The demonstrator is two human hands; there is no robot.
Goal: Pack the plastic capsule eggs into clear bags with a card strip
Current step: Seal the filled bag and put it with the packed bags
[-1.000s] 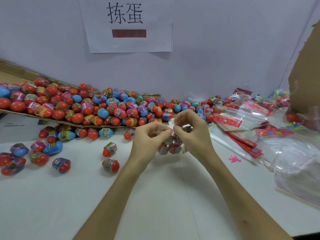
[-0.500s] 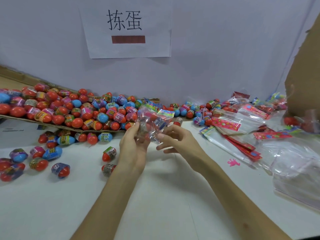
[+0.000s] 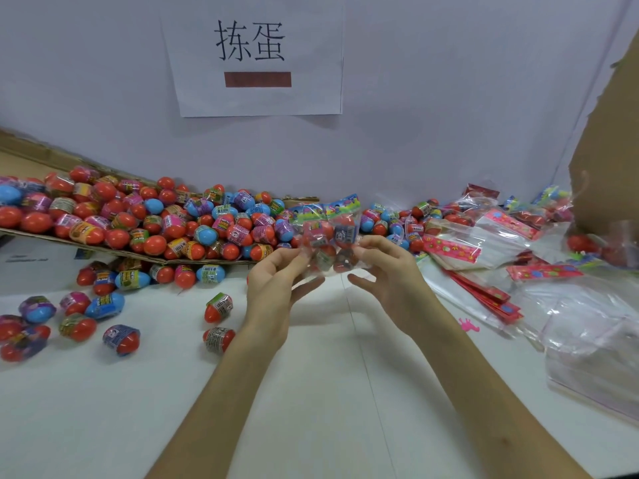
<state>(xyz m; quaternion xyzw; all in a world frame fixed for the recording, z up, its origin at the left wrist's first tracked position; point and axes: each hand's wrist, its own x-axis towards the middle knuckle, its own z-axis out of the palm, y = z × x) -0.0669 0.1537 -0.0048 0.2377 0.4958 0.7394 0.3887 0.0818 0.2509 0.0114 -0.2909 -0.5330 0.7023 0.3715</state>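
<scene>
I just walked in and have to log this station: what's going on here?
A person holds a filled clear bag of capsule eggs above the white table, the left hand and right hand pinching it from either side. Its card strip sits on top. To the left lie piled loose eggs, to the right empty bags.

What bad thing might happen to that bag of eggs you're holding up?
The filled bag is pinched only by the fingertips of the left hand and right hand, so it might slip and drop. Two loose eggs lie close to the left forearm; a nudge might roll them away. The egg pile sits on tilted cardboard, so more may tumble off.
</scene>
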